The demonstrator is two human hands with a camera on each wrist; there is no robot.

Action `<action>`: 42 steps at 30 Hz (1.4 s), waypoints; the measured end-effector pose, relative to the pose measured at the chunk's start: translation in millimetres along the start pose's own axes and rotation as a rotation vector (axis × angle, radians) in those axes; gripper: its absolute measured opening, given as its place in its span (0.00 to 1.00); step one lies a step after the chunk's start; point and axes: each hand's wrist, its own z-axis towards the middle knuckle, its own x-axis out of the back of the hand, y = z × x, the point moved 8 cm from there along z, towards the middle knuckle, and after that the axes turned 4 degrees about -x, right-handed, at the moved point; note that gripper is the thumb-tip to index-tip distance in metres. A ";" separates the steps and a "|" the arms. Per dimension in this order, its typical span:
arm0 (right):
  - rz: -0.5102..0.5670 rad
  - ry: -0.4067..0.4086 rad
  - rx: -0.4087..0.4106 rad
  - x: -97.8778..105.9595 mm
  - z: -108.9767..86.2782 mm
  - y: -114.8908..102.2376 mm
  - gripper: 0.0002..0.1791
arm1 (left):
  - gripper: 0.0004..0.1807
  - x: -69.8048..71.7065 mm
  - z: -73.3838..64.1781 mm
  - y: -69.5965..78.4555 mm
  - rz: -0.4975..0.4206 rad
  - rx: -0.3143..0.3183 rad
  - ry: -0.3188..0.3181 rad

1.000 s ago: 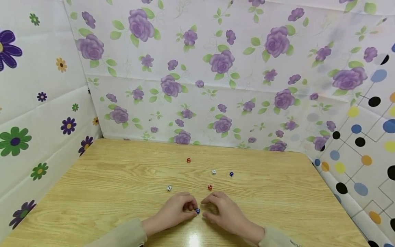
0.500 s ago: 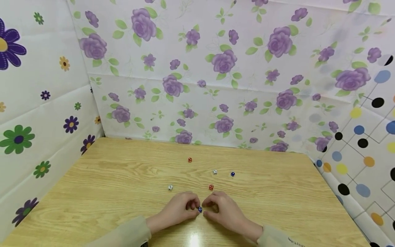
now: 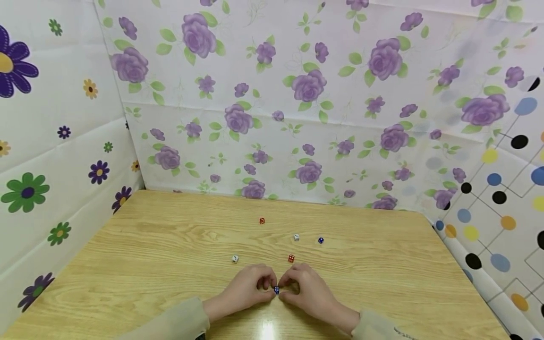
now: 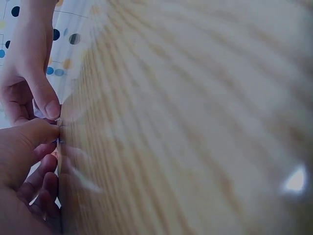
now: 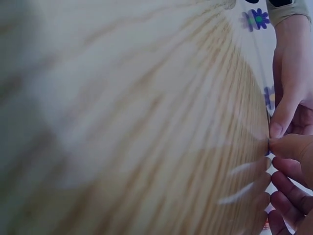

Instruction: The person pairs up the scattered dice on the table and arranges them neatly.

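A blue die (image 3: 276, 290) stands near the front of the wooden table, between the fingertips of both hands. My left hand (image 3: 248, 287) pinches it from the left with thumb and index finger. From the right, the curled thumb and index finger of my right hand (image 3: 310, 292) close on the same die. Both wrist views show the thumb tips nearly meeting, and the fingers hide most of the die. Just beyond the hands lie a red die (image 3: 291, 259) and a white die (image 3: 235, 259).
Farther back on the table (image 3: 170, 222) are another red die (image 3: 262, 221), a white die (image 3: 296, 237) and a second blue die (image 3: 320, 240). Patterned cloth (image 3: 272, 141) hangs along the table's back and sides.
My right hand's fingertips have come in to the blue die, and the gap between the hands has narrowed. The die has shifted slightly right with my left hand. The other dice stay put.
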 end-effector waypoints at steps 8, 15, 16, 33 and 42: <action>0.015 0.010 -0.008 -1.1 0.2 0.1 0.06 | 0.07 -0.2 0.4 -0.4 0.001 -0.002 0.011; 0.015 0.017 -0.005 -3.3 0.8 1.6 0.07 | 0.07 -0.4 0.0 -1.7 -0.005 0.000 0.024; 0.016 0.016 -0.006 -3.5 1.0 2.0 0.07 | 0.07 -0.4 -0.1 -2.1 -0.006 0.002 0.027; 0.023 -0.007 -0.023 -1.1 2.4 0.3 0.06 | 0.07 -1.2 -0.9 -3.0 0.000 0.015 0.036; 0.068 -0.090 0.028 11.8 11.8 1.3 0.06 | 0.07 -1.2 0.7 -4.3 -0.032 0.025 0.012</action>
